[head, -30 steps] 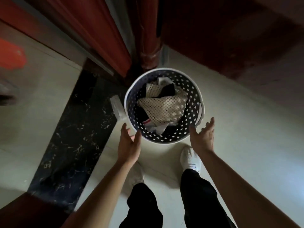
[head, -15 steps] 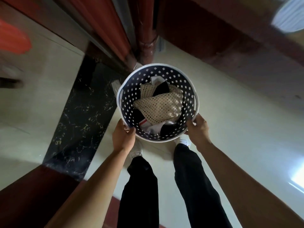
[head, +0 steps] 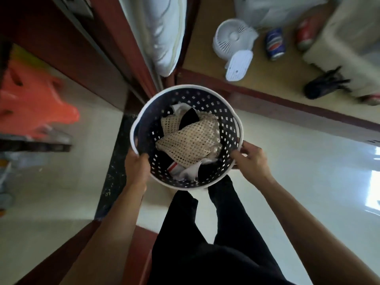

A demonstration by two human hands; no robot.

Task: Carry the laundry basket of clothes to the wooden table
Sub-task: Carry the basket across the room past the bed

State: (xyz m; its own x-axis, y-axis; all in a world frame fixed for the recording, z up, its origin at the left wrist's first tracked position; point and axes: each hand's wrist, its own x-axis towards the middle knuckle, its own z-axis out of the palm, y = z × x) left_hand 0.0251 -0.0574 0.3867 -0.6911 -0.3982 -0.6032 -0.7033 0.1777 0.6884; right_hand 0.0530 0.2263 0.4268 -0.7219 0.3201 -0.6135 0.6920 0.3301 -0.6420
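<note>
A round laundry basket, dark with square holes and a white rim, hangs in the air in front of my legs. Inside lie clothes: a cream mesh piece on top of black and white garments. My left hand grips the rim at the near left, thumb inside the wall. My right hand grips the rim at the near right. The wooden table spreads across the upper right, its dark red edge just beyond the basket.
On the table stand a small white fan, two drink cans, a black item and a white box at the right. A red-brown door frame rises at the upper left. An orange object sits far left.
My hands closed on the basket rim and lifted it off the floor. The view has swung up, so the table with its objects came into sight.
</note>
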